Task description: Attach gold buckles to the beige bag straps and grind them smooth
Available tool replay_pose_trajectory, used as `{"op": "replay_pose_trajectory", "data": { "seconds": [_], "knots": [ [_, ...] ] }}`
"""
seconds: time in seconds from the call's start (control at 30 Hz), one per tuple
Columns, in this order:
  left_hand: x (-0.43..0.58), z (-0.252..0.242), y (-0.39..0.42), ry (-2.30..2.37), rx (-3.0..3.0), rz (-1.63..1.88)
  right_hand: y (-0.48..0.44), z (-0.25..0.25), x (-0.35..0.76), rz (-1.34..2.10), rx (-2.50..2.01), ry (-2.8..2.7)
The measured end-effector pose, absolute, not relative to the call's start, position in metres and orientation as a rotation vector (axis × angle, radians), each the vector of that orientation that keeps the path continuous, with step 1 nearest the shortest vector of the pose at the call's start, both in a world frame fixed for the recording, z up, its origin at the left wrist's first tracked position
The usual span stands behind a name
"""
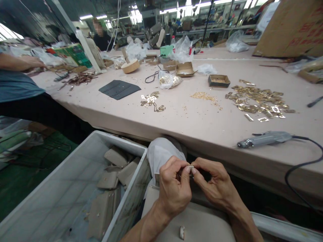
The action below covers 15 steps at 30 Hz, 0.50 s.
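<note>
A long work surface [176,124] covered in pale pinkish sheeting runs across the view, and below its left part stands a deep grey-white plastic crate [63,188]. Several taupe, leather-like bags [101,208] lie inside the crate, toward its right wall. A big brown cardboard box with red print [290,27] leans over the far right of the surface, and a person in a blue-grey top [20,84] is beside its left end. A smooth taupe, leather-like bag body [202,222] rests across the lap, below both hands. The left hand [174,183] and the right hand [214,178] meet above it, thumbs and forefingers pinching a narrow pale piece [191,166] between them; the fingers hide most of it, so whether it joins the bag body is unclear. On the surface, a flat black angular sheet [119,89] lies left of centre, and a grey corded power driver [267,138] lies near the front edge at right. Behind the driver spreads a heap of shiny gold-toned rectangular plates [262,101]; a smaller cluster of rectangular metal frames [152,101] sits near the black sheet. Tiny gold-coloured bits [203,95] are scattered between the two groups
</note>
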<state>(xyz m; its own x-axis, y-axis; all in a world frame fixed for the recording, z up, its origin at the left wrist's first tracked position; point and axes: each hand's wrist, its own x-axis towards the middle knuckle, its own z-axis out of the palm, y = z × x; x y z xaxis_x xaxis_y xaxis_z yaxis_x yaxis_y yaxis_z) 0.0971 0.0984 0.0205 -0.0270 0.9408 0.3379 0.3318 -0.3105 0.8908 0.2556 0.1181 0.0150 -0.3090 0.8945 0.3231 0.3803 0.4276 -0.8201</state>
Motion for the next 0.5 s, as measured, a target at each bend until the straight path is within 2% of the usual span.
{"op": "replay_pose_trajectory", "data": {
  "seconds": [0.5],
  "knots": [
    [0.101, 0.013, 0.106, 1.431, 1.691, 1.276, 0.123, 0.003, 0.252, 0.687, -1.143, -1.836]
  ]
}}
